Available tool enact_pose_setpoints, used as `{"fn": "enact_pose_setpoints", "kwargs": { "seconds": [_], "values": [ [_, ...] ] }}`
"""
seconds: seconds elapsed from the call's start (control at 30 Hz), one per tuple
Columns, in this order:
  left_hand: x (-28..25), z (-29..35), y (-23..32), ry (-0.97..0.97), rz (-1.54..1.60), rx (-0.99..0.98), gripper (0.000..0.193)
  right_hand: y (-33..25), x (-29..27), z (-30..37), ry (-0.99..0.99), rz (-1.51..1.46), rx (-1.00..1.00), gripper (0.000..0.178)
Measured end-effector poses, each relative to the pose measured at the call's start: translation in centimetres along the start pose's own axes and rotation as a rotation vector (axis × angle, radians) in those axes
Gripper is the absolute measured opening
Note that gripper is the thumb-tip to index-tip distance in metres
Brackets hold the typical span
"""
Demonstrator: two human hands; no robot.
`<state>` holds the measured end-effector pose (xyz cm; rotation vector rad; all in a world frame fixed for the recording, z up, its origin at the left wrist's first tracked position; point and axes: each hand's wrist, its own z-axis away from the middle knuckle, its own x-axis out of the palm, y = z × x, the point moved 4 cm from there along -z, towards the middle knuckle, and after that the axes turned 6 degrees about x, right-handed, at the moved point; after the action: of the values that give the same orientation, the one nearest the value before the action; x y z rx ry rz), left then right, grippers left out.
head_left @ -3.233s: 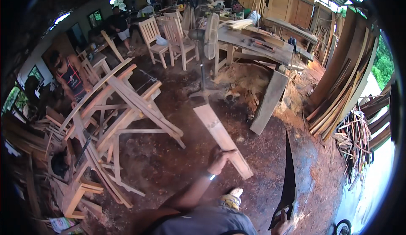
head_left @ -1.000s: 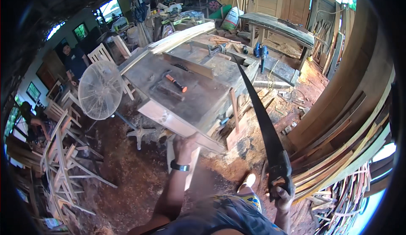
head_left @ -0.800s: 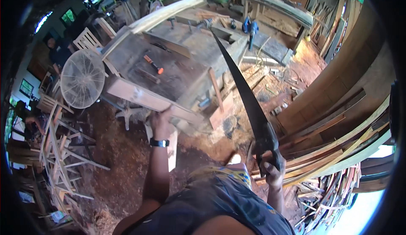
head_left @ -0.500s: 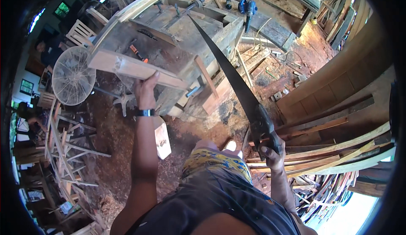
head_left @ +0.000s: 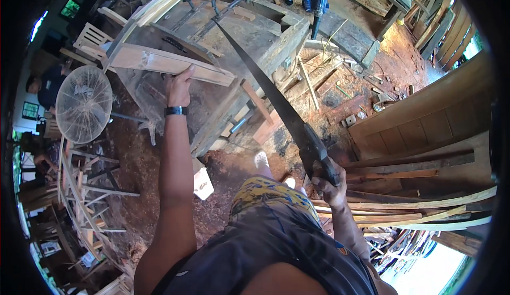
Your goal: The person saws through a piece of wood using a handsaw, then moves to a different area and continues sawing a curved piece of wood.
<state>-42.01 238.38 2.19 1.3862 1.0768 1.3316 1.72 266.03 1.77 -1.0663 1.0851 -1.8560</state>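
Across the worktop (head_left: 247, 35), from left edge toward right edge: wooden board (head_left: 154, 60); left hand (head_left: 178, 89) grips its near side, fingers mostly hidden. Right hand (head_left: 330, 184) clenched round handsaw (head_left: 270, 90), handle partly covered. Blade tip overlaps worktop, contact unclear. Dark tool (head_left: 172, 44) beyond board, unidentifiable.

From my end I am counting one left hand (head_left: 178, 89), one right hand (head_left: 330, 186), one wooden board (head_left: 154, 61), one handsaw (head_left: 268, 93) and one black wristwatch (head_left: 176, 110). Beyond those, I am tallying one pedestal fan (head_left: 84, 104), one workbench (head_left: 289, 36), one blue power tool (head_left: 317, 8) and two pale shoes (head_left: 261, 160). I am also making out at least one slatted chair (head_left: 93, 37) and at least one co-worker (head_left: 50, 87), while the wood strips (head_left: 404, 252) are lying too tangled for me to number.
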Motion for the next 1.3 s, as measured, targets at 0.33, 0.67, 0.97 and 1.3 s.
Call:
{"fn": "enact_pose_setpoints", "kwargs": {
  "seconds": [0.33,0.67,0.97,1.3],
  "values": [
    [-1.2,-14.3,-6.9,-0.109,0.026,-0.093,0.034,-1.1,3.9,-9.7,0.023,0.333,0.018,0.068],
    [-3.6,-15.9,-10.3,-0.066,0.127,-0.284,0.037,-1.2,7.3,-14.0,0.006,0.417,0.013,0.074],
    [-3.8,-14.0,-15.9,0.009,0.209,-0.508,0.033,-1.4,7.3,-14.6,0.030,0.431,0.031,0.067],
    [-4.6,-15.7,-19.2,0.133,0.075,-0.529,0.037,-1.2,7.8,-14.2,0.118,0.404,-0.061,0.036]
  ]
}}
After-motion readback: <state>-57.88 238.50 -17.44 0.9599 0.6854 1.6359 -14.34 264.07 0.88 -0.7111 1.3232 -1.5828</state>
